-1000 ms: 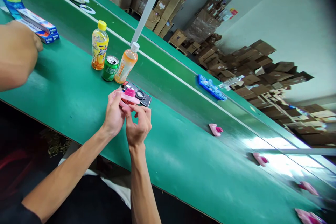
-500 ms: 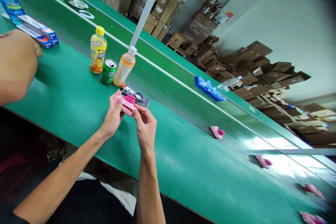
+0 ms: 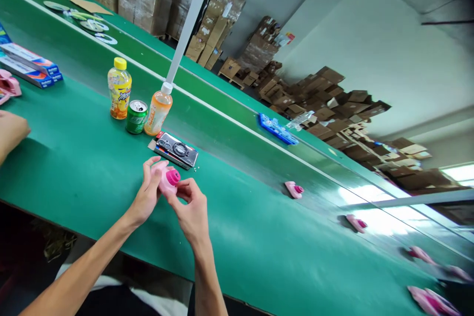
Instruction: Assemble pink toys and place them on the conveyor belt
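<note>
My left hand (image 3: 146, 192) and my right hand (image 3: 190, 217) both grip a pink plastic toy camera (image 3: 167, 180) with a round magenta lens, held just above the green conveyor belt (image 3: 237, 217). Its lower side is hidden by my fingers. Beyond my hands, a black blister-packed card (image 3: 176, 150) lies flat on the belt, apart from them. Nearby stand a yellow-capped juice bottle (image 3: 119, 88), a green drink can (image 3: 136, 116) and an orange drink bottle (image 3: 158, 111). Another person's hand (image 3: 11, 131) reaches in at the left edge.
Pink toys (image 3: 294, 189) lie spaced along the belt to the right. A blue plastic item (image 3: 277, 131) sits on the far belt. Blue-and-white boxes (image 3: 29, 64) lie at the left. Stacked cardboard boxes (image 3: 318, 103) stand beyond a white pole (image 3: 188, 19).
My hands have lifted the pink toy off the black card and turned it, lens upward. The other person's hand has drawn left. The whole view has shifted.
</note>
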Motion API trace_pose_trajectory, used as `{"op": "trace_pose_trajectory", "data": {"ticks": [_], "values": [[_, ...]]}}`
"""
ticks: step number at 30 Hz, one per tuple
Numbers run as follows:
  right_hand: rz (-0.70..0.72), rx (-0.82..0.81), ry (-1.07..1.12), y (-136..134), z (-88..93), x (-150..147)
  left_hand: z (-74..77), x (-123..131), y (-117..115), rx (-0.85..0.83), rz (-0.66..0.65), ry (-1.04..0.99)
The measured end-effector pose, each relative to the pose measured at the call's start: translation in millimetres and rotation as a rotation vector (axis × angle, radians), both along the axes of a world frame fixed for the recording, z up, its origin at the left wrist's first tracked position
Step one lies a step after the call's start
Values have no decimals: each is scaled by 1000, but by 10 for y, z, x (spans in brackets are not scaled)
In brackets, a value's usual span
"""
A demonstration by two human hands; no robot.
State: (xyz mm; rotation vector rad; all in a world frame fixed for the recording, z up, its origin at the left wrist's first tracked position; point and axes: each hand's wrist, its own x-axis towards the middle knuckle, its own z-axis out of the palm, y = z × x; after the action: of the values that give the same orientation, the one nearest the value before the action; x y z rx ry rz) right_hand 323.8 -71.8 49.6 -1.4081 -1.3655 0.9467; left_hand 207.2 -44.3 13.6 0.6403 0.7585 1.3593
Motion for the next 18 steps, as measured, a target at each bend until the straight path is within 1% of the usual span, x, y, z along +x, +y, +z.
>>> {"op": "trace_pose_trajectory", "data": {"ticks": [1,3,6,7,8,10,11,13,15,18], "values": [[-2,23,-34,-33,-30,22,-8,-26,-30,1,-51,35],[3,105,-160,-120,-102,84,-49,-118,-114,26,-135,175],[63,318,-438,-265,-226,249,-184,-342,-290,109,-228,449],[83,392,-521,-295,-269,332,-249,-433,-355,134,-230,530],[97,459,-589,-301,-312,436,-322,-526,-418,150,-204,612],[74,531,-671,-213,-394,709,-488,-709,-521,176,-84,818],[27,509,-686,-111,-426,881,-576,-788,-556,199,-13,930],[-117,375,-687,204,-457,1279,-746,-904,-586,287,65,1074],[-280,219,-682,610,-444,1702,-887,-951,-568,381,76,1149],[-460,124,-703,1204,-403,2228,-1024,-939,-503,522,91,1197]]}}
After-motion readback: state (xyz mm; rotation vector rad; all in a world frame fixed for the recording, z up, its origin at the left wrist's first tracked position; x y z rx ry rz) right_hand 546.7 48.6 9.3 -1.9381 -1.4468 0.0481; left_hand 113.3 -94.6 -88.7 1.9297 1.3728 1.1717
